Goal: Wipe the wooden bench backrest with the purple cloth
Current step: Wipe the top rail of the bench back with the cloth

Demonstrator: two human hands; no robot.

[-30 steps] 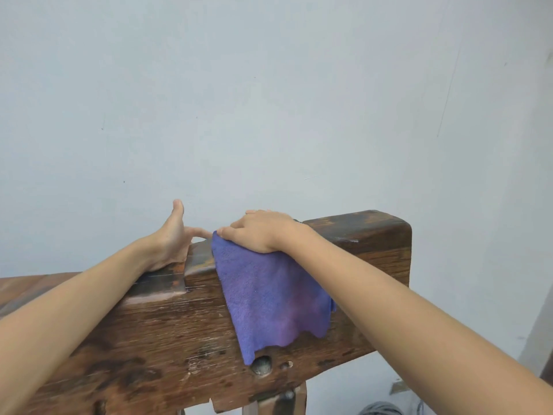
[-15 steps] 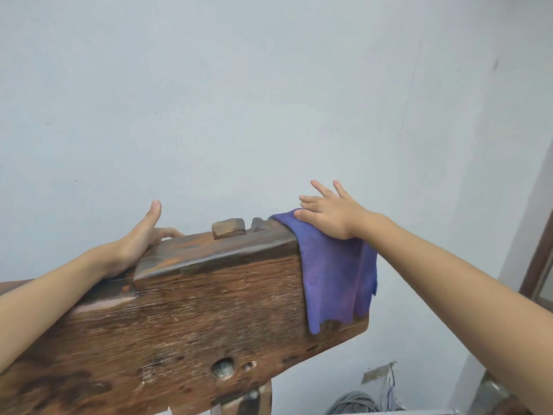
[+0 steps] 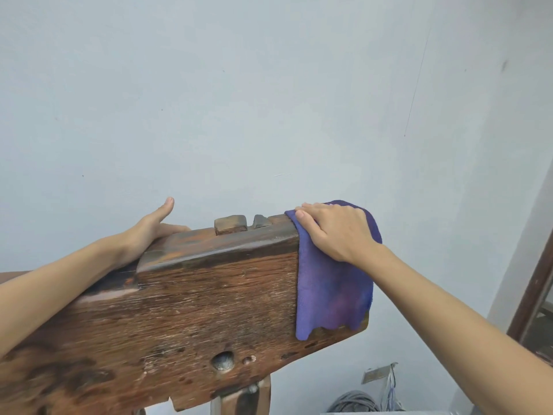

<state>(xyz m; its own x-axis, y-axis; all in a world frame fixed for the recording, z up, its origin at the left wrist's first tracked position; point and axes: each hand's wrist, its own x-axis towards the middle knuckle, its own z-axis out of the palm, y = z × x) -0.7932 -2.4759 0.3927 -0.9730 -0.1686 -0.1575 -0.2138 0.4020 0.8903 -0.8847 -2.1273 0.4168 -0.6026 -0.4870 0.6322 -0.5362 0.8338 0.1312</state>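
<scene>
The dark, worn wooden bench backrest (image 3: pixel 191 307) runs from the lower left up to its right end. A purple cloth (image 3: pixel 329 292) is draped over that right end and hangs down the front face. My right hand (image 3: pixel 335 232) presses on the cloth at the top corner, fingers curled over it. My left hand (image 3: pixel 149 232) rests on the top edge further left, thumb raised, fingers behind the wood. Two small wooden pegs (image 3: pixel 230 224) stick up from the top between my hands.
A pale blue-grey wall (image 3: pixel 269 100) stands right behind the backrest. A support post (image 3: pixel 242 396) shows under the beam. Coiled grey cable (image 3: pixel 356 402) and a small metal plate lie on the floor at the lower right. A dark door frame (image 3: pixel 535 295) is at the right edge.
My right hand has slid the cloth rightward along the top, from the middle of the backrest to its right end, and its fingers have curled down onto the cloth. My left hand stays on the top edge.
</scene>
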